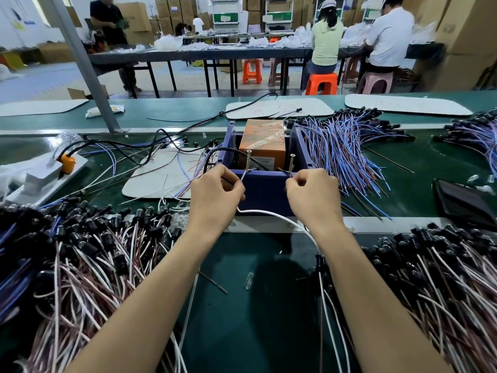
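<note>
White wire point(271, 214): one end disappears under the left hand point(215, 192). The rest arcs along the front of the blue box point(265, 189) and goes behind the right wrist. We can't tell if it joins the black part below that wrist. A thin metal lead sticks out of the left fingers toward the left screw point(248, 160), and its origin is hidden.

Left hand: fingers curled, gripping the wire at the near rim of the box. Right hand point(312, 195): fingers curled tight, thumb against index, just beside the right screw point(291, 164). We can't tell whether it holds anything. Both forearms reach straight in from the bottom edge, with the knuckles up.

Both screws stand upright at the box's near wall. An orange carton point(265, 141) wrapped in clear tape sits inside, its lower part hidden.

The green tabletop point(255, 292) carries heaps of black-capped pink and white leads on the left point(80, 251) and right point(443, 265), both cut off by the frame. A fan of blue-purple leads point(344, 152) lies to the right of the box, and a white mat point(161, 173) lies to its left.

Behind are long tables, orange stools point(321, 83), two seated people seen from the back, and stacked cardboard boxes point(174, 12).
</note>
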A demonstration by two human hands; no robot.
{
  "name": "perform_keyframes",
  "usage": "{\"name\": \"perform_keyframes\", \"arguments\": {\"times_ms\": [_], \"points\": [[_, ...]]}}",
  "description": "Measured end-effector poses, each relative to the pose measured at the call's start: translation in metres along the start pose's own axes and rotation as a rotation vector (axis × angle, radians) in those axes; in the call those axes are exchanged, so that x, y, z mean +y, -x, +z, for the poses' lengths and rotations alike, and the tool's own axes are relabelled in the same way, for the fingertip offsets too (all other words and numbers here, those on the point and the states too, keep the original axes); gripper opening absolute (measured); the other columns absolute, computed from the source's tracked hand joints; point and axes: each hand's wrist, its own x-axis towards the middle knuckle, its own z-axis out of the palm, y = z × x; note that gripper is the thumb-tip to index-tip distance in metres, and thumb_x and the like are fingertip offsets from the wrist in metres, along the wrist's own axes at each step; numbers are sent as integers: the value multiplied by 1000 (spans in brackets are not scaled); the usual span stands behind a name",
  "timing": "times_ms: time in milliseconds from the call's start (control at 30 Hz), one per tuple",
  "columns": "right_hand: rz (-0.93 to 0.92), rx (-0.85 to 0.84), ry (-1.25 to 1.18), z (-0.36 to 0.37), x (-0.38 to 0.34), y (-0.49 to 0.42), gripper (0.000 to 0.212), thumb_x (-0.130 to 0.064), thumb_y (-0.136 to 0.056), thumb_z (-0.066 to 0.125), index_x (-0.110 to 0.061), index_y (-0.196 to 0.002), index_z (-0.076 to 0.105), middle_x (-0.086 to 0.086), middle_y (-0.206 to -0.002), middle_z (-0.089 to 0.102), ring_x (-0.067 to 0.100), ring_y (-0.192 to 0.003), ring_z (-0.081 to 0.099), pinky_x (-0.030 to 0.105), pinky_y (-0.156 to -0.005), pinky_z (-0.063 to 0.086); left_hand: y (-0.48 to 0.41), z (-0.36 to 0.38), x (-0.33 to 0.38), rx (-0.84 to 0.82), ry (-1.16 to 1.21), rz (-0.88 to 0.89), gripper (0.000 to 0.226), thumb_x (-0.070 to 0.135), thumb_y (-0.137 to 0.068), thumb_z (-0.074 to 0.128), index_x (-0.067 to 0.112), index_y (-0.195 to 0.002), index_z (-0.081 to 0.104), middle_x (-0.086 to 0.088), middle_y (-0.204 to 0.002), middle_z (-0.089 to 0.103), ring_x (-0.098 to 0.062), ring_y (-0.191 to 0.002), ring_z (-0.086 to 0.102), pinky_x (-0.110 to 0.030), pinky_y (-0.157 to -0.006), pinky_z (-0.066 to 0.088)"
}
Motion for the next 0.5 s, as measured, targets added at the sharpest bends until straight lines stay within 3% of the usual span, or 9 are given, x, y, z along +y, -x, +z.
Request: {"name": "perform_keyframes", "arguments": {"times_ms": [367, 500], "points": [[10, -3, -7, 0, 1, 0, 24, -16, -91, 52, -7, -76, 68, 13, -72, 63, 29, -64, 54, 28, -63, 39, -1, 0, -1, -11, 10, 6, 13, 11, -87, 62, 17, -76, 62, 11, -61, 68, 4, -48, 55, -7, -48, 39], [-1, -2, -13, 0, 2, 0, 24, -16, -91, 53, -10, -73, 67, 10, -68, 61, 16, -54, 48, 25, -62, 35, -2, 1, -1, -13, 80, 8, 14, 10, -88, 62, 19, -78, 59, 8, -59, 68, -1, -40, 53, -11, -44, 41]]}}
